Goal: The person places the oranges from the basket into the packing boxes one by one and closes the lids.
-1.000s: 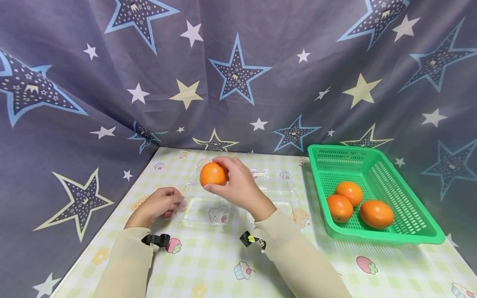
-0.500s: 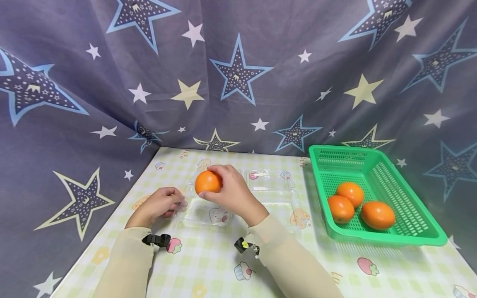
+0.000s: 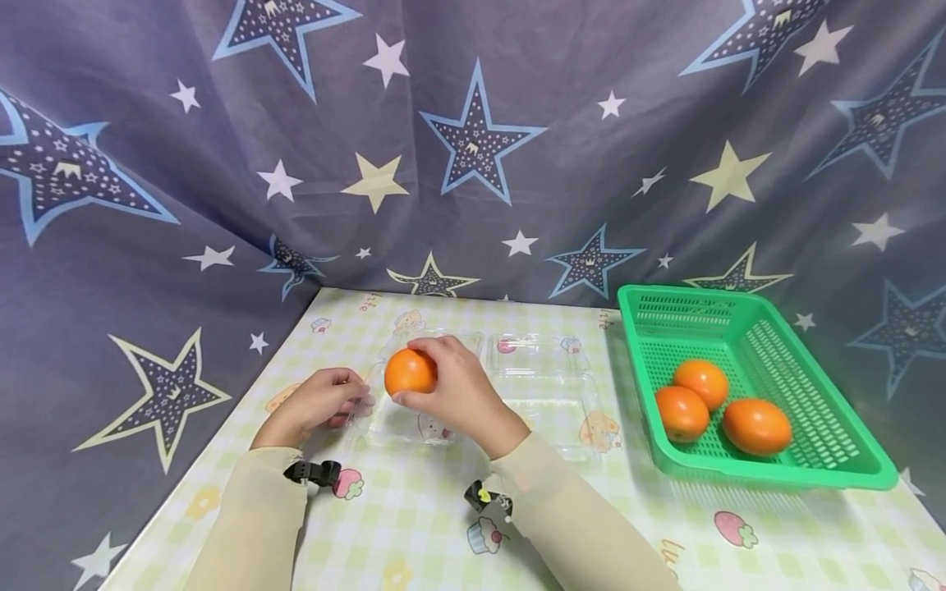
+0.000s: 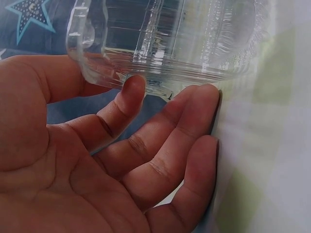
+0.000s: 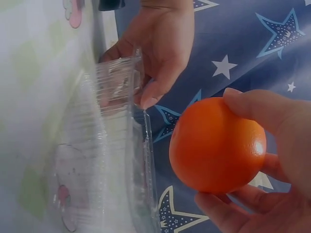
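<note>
An orange (image 3: 409,372) is in my right hand (image 3: 464,398), gripped from its right side by thumb and fingers. It is above the left one of two clear plastic containers (image 3: 402,425). In the right wrist view the orange (image 5: 216,145) shows beside the container's rim, apart from it. My left hand (image 3: 319,404) holds the container's left end. The left wrist view shows the thumb and index finger pinching its wall (image 4: 160,73), while the other fingers rest low by the tablecloth.
A second clear plastic container (image 3: 547,414) lies to the right. Further right, a green basket (image 3: 761,472) holds three oranges (image 3: 757,427). A checked tablecloth (image 3: 414,517) covers the table, and a star-patterned curtain (image 3: 517,90) hangs behind and along the left.
My right hand has brought the orange slightly left and lower, nearer the left container. The left hand keeps its place at the container's end.
</note>
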A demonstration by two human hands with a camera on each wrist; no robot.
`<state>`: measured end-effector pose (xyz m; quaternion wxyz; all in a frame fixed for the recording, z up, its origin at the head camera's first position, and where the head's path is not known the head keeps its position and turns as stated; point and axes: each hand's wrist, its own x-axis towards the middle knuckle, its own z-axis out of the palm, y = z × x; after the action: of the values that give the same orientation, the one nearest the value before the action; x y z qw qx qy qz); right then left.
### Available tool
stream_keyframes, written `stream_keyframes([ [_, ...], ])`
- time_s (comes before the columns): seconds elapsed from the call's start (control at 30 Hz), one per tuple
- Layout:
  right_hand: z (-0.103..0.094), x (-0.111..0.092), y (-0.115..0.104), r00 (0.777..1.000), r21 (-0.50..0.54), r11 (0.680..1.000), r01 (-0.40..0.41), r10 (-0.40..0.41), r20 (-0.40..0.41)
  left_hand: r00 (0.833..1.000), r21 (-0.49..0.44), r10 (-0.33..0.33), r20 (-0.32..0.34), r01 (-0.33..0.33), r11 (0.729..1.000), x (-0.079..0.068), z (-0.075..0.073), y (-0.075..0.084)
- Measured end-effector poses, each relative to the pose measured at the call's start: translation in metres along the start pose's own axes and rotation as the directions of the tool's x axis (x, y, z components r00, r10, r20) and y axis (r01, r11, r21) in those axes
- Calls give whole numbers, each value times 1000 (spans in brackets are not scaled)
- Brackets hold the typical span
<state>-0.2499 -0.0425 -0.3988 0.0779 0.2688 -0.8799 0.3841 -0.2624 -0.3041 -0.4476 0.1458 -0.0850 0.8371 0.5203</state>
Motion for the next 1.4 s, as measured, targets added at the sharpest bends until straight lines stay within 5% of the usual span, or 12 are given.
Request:
stream_keyframes([
  [1.4, 41, -7, 6, 984, -185, 970, 156, -137, 111, 999, -9, 33, 1, -33, 999, 4, -2, -6],
])
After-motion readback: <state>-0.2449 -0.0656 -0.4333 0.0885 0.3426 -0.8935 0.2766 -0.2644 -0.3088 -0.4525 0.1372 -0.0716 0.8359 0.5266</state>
